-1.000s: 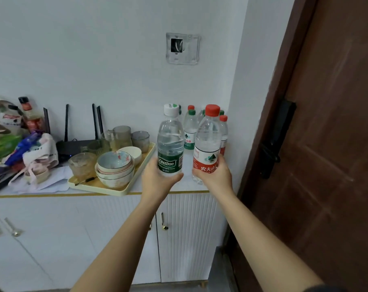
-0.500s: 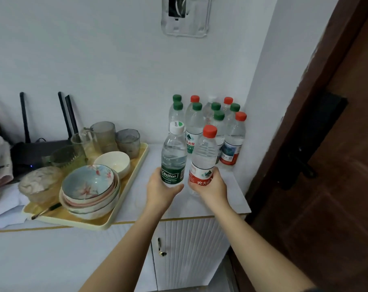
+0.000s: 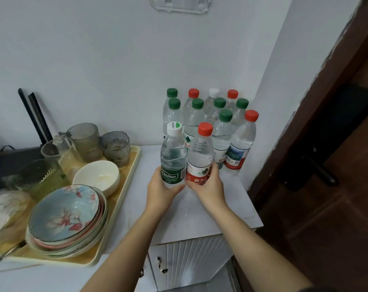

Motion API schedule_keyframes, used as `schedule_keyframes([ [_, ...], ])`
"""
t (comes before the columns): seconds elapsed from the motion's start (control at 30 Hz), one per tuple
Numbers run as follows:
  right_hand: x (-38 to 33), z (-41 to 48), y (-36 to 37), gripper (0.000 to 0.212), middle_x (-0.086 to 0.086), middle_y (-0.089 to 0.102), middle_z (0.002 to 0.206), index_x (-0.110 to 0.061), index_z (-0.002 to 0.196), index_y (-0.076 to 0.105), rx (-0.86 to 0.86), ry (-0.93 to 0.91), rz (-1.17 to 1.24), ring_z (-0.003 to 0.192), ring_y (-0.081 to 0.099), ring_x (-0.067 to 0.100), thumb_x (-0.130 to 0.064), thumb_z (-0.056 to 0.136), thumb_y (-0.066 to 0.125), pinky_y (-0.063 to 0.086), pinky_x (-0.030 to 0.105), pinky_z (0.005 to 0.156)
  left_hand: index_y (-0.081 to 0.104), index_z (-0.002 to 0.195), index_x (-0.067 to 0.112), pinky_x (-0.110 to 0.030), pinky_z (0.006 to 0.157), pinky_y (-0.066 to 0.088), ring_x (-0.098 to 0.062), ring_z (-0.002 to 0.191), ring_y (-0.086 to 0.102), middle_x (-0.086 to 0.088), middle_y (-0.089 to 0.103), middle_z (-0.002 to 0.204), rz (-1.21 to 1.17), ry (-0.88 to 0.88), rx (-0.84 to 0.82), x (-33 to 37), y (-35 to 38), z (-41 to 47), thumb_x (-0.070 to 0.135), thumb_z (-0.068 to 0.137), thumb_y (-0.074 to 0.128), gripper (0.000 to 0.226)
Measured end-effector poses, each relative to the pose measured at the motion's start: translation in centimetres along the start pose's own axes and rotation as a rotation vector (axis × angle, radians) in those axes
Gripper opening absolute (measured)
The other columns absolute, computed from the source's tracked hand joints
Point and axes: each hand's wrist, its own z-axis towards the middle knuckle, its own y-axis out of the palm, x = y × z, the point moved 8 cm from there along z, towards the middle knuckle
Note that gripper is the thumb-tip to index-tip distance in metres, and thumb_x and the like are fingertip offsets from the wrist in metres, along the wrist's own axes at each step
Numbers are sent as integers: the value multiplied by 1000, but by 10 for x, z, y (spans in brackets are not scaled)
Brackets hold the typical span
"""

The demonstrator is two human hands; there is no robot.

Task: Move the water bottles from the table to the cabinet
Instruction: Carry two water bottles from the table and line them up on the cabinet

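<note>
My left hand grips a clear bottle with a white cap and green label. In my right hand is a red-capped bottle with a red label. Both bottles stand upright side by side, low over the white cabinet top; whether their bases touch it is hidden by my hands. Right behind them, in the corner against the wall, stands a cluster of several water bottles with green, red and white caps.
A yellow tray on the left carries stacked bowls, a white bowl and glass cups. A dark router sits behind. A brown door with a black handle stands on the right. Cabinet doors lie below.
The view has moved closer and tilted down onto the cabinet top. Both hands have carried their bottles forward and down, ending just in front of the bottle cluster.
</note>
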Motion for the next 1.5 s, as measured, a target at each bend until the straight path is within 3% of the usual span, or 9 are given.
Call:
schedule_keyframes([
  [0.23,-2,6,-4,71,11,56,124,-8,124,54,111,-117,-123,115,55,26,-17,64,91,44,32,92,49,127,19,-1,71,37,-2,96,56,18,57,106,-16,-1,12,-10,7,11,20,66,88,72],
  [0.43,2,16,-4,49,8,57,103,-4,102,53,182,-146,-142,91,57,22,-16,69,89,36,19,69,51,120,33,2,72,38,25,89,52,31,57,99,-39,17,18,-9,14,24,18,67,87,65],
  [0.6,2,27,-3,37,7,60,89,-8,90,52,187,-162,-170,80,54,17,-12,74,85,37,11,64,51,125,32,3,75,37,27,92,51,30,58,104,-50,33,18,-8,19,40,16,68,86,68],
  [0.77,1,30,-3,28,9,59,86,-5,79,56,213,-214,-169,74,58,24,-8,74,84,45,34,65,52,130,25,3,75,36,22,94,54,31,58,104,-60,41,13,-13,22,47,17,69,85,70],
  [0.87,1,28,-4,28,8,59,86,-5,80,57,210,-248,-164,75,57,24,-10,74,84,45,34,65,48,134,26,3,76,36,6,101,59,27,59,108,-71,38,7,-12,22,46,19,69,85,75],
  [1.0,-4,23,-30,44,2,55,98,-9,95,57,351,-280,-166,87,55,23,-22,68,89,44,31,69,28,147,26,-19,97,43,-3,120,53,12,53,137,-147,44,-11,-5,20,44,28,64,89,102],
  [1.17,12,21,-67,102,13,46,138,-13,141,41,593,-145,-137,128,43,30,-30,56,95,40,47,96,26,147,29,-28,108,38,-2,131,42,12,43,144,-248,125,70,19,20,42,31,53,94,117],
  [1.3,34,44,-59,129,15,23,159,-11,156,14,417,-52,92,148,21,26,-20,57,96,23,45,120,29,135,46,-28,107,38,-3,129,43,16,45,133,-266,189,143,29,29,40,32,47,96,112],
  [1.5,41,63,-51,136,13,24,155,-14,155,10,371,-57,177,145,26,25,-14,51,97,28,46,118,26,132,49,-37,108,41,-4,127,44,18,43,130,-288,165,153,22,36,48,31,45,96,114],
])
